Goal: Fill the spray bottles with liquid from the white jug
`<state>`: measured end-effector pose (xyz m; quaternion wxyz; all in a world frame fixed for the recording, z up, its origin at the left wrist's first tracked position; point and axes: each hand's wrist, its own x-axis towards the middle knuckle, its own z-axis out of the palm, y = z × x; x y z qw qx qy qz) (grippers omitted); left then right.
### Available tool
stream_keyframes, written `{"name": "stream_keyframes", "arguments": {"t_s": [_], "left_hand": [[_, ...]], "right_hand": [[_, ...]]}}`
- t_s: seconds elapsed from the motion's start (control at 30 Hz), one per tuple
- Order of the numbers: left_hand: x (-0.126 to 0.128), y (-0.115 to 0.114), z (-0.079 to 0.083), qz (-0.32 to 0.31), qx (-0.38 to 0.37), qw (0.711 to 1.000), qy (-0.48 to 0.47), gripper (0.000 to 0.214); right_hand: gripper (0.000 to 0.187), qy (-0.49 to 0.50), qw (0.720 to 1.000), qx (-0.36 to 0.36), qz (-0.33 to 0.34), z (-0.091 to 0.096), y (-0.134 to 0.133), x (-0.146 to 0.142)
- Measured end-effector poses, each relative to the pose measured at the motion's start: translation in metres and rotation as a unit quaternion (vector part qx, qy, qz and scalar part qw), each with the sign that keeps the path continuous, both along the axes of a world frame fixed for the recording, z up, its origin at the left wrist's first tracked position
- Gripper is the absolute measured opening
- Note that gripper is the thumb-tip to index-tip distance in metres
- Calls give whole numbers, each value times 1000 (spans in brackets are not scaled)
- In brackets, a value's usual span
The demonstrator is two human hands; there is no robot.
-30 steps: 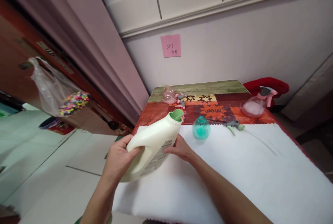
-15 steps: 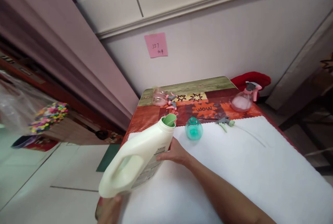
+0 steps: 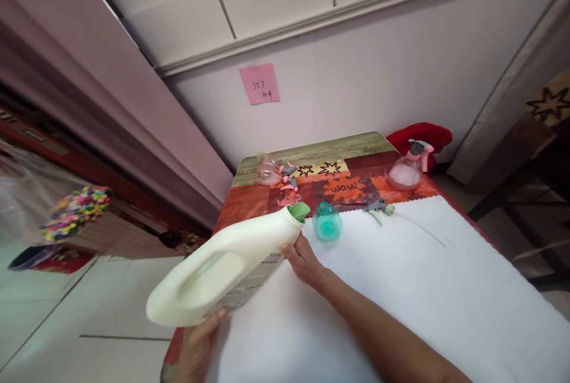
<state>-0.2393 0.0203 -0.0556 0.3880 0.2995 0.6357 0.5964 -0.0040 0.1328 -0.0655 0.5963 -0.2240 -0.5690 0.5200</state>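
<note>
A large cream-white detergent jug (image 3: 196,279) with a green pouring spout is held tilted between both hands, its mouth toward the right. My left hand (image 3: 202,338) supports its base from below. Around its neck end, on the label side, my right hand (image 3: 304,259) is closed. Just right of the spout, a small round teal bottle (image 3: 327,222) stands upright and uncapped, with its mouth apart from the jug. Farther right lies a grey and green trigger spray head (image 3: 379,209) with a thin clear tube.
A white cloth (image 3: 392,288) covers the near part of the table. Pink spray bottles (image 3: 268,170) lie at the back left; another pink spray bottle (image 3: 406,174) stands at the back right by a red cushion-like item (image 3: 423,132). A pink note (image 3: 259,84) is on the wall.
The jug is tipped further toward level, its base raised and its spout shifted right, nearer the teal bottle. My left hand has risen with the base. The camera view has shifted slightly.
</note>
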Motion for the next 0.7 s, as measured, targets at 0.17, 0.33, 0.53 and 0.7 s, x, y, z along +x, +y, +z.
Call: {"name": "stream_keyframes", "arguments": {"t_s": [0.17, 0.33, 0.53, 0.7], "left_hand": [[0, 12, 13, 9, 34, 997, -67, 84], [10, 21, 23, -7, 57, 995, -80, 75], [9, 31, 32, -5, 62, 997, -47, 76], [4, 36, 37, -8, 59, 998, -26, 78]], "right_hand": [[51, 17, 999, -30, -24, -4, 2, -1], [53, 5, 996, -78, -53, -13, 5, 1], [56, -2, 993, -90, -71, -16, 7, 4], [54, 16, 993, -89, -76, -19, 9, 4]]}}
